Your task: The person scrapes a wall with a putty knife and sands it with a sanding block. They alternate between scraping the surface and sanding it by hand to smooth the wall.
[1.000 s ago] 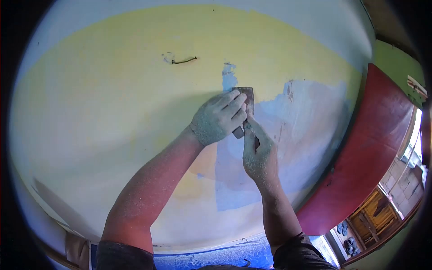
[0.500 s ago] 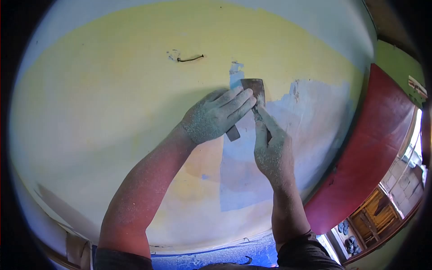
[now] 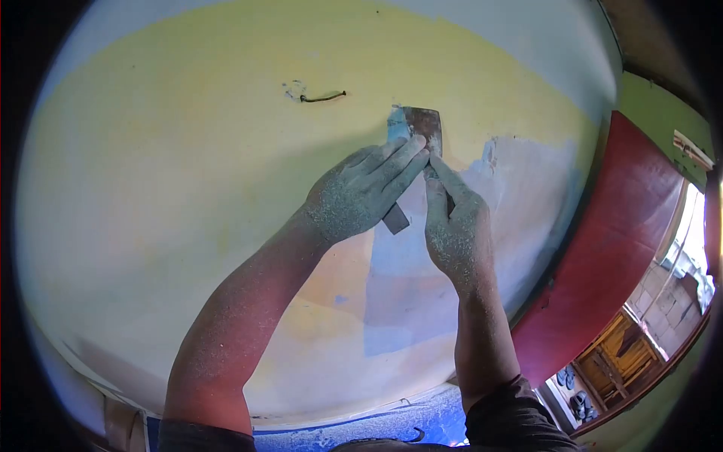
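A wide, worn metal scraper (image 3: 427, 120) lies with its blade against the painted wall (image 3: 226, 158), beside a patch of exposed blue. Its narrow lower end sits in my right hand (image 3: 461, 233), pinched between thumb and fingers. My left hand (image 3: 350, 192) is laid across the blade, its outstretched fingers pressing it to the wall. From below the left palm a flat, dark strip (image 3: 396, 219) sticks out; I cannot tell whether it belongs to the scraper. Pale dust coats both hands.
A bent nail (image 3: 324, 98) juts from the yellow paint, up and left of the hands. At right a red panel (image 3: 610, 248) stands along the wall, with a wooden door (image 3: 614, 354) and shoes (image 3: 582, 405) beyond. A dusty blue surface (image 3: 361, 433) lies below.
The scraper's blade has slid up the wall, over the upper part of the exposed blue strip. Both hands have stayed on it, and the view has shifted slightly.
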`<state>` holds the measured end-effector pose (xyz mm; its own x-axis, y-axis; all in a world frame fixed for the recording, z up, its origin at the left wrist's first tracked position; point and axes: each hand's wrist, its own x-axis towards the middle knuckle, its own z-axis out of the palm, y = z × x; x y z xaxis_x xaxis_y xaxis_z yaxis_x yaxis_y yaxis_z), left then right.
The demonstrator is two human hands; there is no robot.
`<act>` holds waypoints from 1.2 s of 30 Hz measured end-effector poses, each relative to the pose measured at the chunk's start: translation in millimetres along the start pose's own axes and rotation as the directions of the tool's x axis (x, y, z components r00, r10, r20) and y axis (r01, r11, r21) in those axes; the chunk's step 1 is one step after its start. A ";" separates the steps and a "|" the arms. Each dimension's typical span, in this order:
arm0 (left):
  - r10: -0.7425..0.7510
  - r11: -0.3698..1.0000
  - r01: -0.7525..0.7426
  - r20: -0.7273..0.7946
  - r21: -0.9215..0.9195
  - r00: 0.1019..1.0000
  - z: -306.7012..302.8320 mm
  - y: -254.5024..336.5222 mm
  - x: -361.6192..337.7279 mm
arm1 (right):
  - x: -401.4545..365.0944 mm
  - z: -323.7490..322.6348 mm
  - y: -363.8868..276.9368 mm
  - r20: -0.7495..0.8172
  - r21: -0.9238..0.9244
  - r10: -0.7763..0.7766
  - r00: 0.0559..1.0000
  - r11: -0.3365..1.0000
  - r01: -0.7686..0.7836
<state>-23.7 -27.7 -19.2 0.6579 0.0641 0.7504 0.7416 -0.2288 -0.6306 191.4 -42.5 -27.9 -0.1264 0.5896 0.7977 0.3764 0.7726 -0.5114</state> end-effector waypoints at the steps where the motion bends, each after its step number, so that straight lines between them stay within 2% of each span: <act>1: 0.010 1.000 -0.010 -0.013 0.005 1.000 -1.7 -1.1 -0.4 | -3.8 0.5 6.2 -0.008 -0.007 -0.029 1.000 1.000 0.029; 5: 0.082 0.996 -0.082 0.007 -0.022 0.997 -1.0 -2.7 -6.4 | -13.5 -0.5 4.9 -0.017 -0.072 -0.051 0.999 0.996 0.050; 9: -0.012 0.998 0.012 0.007 -0.059 1.000 -6.0 1.0 -0.5 | -8.6 -1.6 -1.5 -0.008 -0.045 -0.025 1.000 0.999 0.024; 12: 0.074 0.997 -0.073 0.032 -0.020 0.997 -3.3 -1.4 -5.9 | -13.7 1.4 4.3 -0.021 -0.050 -0.085 0.996 0.995 0.084; 17: 0.041 0.998 -0.042 0.013 0.047 0.999 -2.9 0.3 -2.1 | -6.6 -4.1 -4.6 0.020 -0.028 -0.031 0.999 0.999 0.031; 19: 0.038 0.998 -0.040 0.047 0.038 0.998 -6.2 1.3 0.3 | -13.4 -0.4 13.1 0.011 0.007 -0.042 0.999 0.999 0.042; 20: 0.086 0.993 -0.092 0.086 0.069 0.993 -5.4 1.8 -3.4 | -17.9 4.0 25.9 0.006 0.024 -0.050 0.999 0.998 0.050; 22: 0.178 0.970 -0.199 0.155 0.139 0.972 -0.2 0.6 -10.9 | -41.9 18.2 67.3 -0.085 0.127 -0.156 0.984 0.978 0.166; 23: 0.143 0.981 -0.162 0.170 0.105 0.975 0.3 1.9 -10.6 | -58.0 24.8 88.0 -0.133 0.174 -0.209 0.969 0.957 0.231; 25: 0.092 0.992 -0.107 0.191 0.069 0.977 0.5 2.4 -10.2 | -95.0 29.2 119.1 -0.140 0.141 -0.202 0.969 0.965 0.221; 26: 0.071 0.995 -0.083 0.202 0.051 0.977 0.7 2.5 -9.0 | -113.8 23.8 125.2 -0.095 0.138 -0.096 0.991 0.984 0.108; 28: 0.108 0.988 -0.128 0.202 0.089 0.973 -0.6 1.1 -8.7 | -142.4 13.7 136.0 -0.014 0.129 0.128 0.992 0.984 -0.125; 31: 0.113 0.989 -0.131 0.211 0.075 0.971 -1.2 1.5 -8.9 | -155.9 -13.5 137.4 0.077 0.016 0.483 0.872 0.874 -0.485; 32: 0.105 0.991 -0.120 0.213 0.061 0.971 -1.1 1.3 -7.6 | -161.3 -19.4 154.7 0.070 -0.048 0.455 0.888 0.891 -0.452; 34: 0.106 0.990 -0.124 0.223 0.068 0.969 -2.8 2.2 -5.6 | -170.2 -27.6 178.1 0.000 -0.052 0.243 0.970 0.969 -0.243; 36: 0.101 0.990 -0.121 0.228 0.076 0.968 -2.4 1.9 -4.9 | -179.8 -34.8 190.8 0.032 -0.030 0.314 0.949 0.949 -0.313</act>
<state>-25.8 -30.8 -23.7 0.7416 0.2606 0.6181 0.6646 -0.1600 -0.7299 317.9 -9.3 -257.9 -0.0313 0.8098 0.5859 0.4240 0.5416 -0.7259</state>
